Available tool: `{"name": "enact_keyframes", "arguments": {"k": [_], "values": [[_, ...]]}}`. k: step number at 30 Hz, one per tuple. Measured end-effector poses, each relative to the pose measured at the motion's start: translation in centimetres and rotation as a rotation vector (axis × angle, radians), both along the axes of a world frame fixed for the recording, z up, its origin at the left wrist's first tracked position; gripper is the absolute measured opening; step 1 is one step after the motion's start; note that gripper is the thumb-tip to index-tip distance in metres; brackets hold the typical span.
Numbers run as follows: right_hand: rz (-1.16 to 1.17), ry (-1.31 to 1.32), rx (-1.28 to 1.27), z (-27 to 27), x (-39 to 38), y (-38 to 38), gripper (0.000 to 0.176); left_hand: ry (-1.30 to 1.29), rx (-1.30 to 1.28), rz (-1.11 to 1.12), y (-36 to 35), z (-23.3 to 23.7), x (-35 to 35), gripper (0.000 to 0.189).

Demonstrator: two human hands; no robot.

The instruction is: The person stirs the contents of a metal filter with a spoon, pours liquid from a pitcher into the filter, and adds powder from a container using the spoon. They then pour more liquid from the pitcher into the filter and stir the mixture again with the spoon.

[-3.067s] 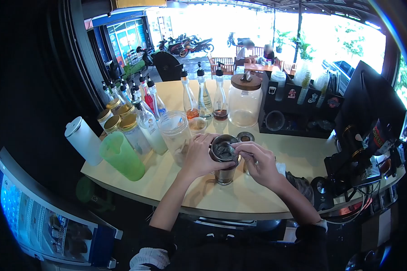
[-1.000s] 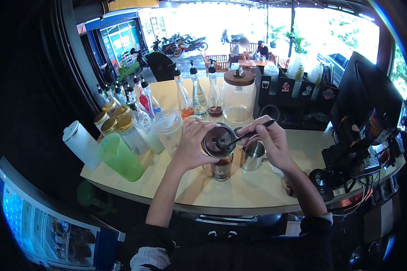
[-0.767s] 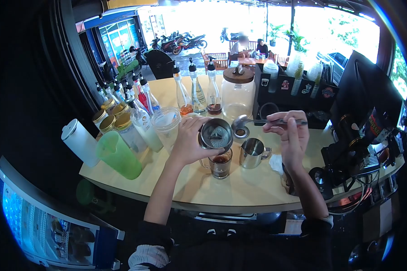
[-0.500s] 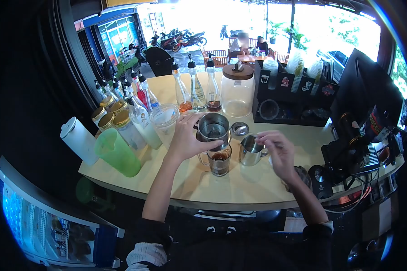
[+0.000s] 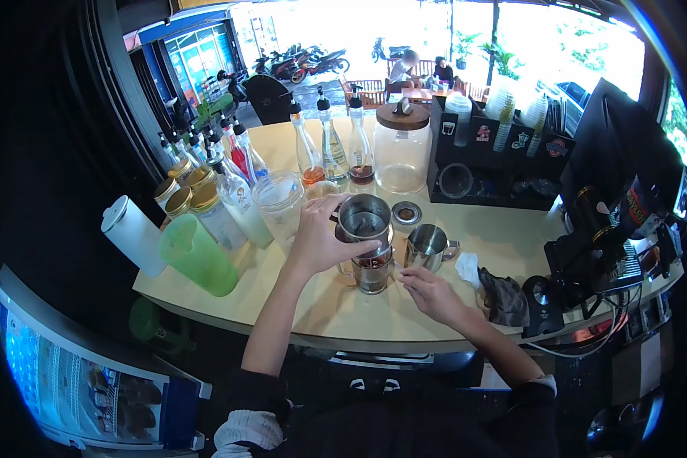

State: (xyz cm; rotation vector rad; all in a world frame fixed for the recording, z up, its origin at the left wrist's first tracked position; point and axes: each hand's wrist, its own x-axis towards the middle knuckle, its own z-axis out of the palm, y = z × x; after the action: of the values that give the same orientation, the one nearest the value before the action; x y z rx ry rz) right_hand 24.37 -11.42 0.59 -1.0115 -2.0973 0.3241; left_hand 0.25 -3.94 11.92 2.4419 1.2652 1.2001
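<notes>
My left hand (image 5: 318, 238) is wrapped around a metal filter cup (image 5: 364, 220) that sits upright on top of a glass mug (image 5: 373, 275) holding dark liquid. My right hand (image 5: 429, 294) rests low on the counter (image 5: 435, 320) just right of the mug's base, fingers loosely apart and holding nothing. A small steel pitcher (image 5: 427, 246) stands right of the mug. A round metal lid (image 5: 406, 213) lies behind the mug and pitcher. No spoon shows.
Pump bottles (image 5: 331, 149), a wooden-lidded glass jar (image 5: 401, 156), gold-lidded jars (image 5: 197, 200), a plastic cup (image 5: 278, 200), a green jug (image 5: 198, 263) and a white bottle (image 5: 133, 233) line the back and left. A black organizer (image 5: 496, 164) and a dark cloth (image 5: 500, 296) are on the right. People sit outside.
My right hand lifted the spoon out of the filter cup, let it go and dropped to the counter by the mug. My left hand brought the tilted filter upright onto the mug.
</notes>
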Motion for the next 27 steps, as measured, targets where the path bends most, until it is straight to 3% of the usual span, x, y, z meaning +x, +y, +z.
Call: {"name": "enact_keyframes", "arguments": {"k": [19, 23, 27], "values": [[0.017, -0.171, -0.043, -2.8, -0.9, 0.6, 0.043, -0.022, 0.127, -0.13, -0.8, -1.3, -0.1, 0.074], [0.004, -0.177, -0.023, -3.3, -0.9, 0.6, 0.043, -0.039, 0.093, -0.126, -0.7, -1.4, -0.1, 0.074], [-0.019, -0.204, 0.027, 0.3, -0.6, -0.8, 0.034, -0.002, 0.099, -0.107, -0.8, -0.9, 0.0, 0.074]]}}
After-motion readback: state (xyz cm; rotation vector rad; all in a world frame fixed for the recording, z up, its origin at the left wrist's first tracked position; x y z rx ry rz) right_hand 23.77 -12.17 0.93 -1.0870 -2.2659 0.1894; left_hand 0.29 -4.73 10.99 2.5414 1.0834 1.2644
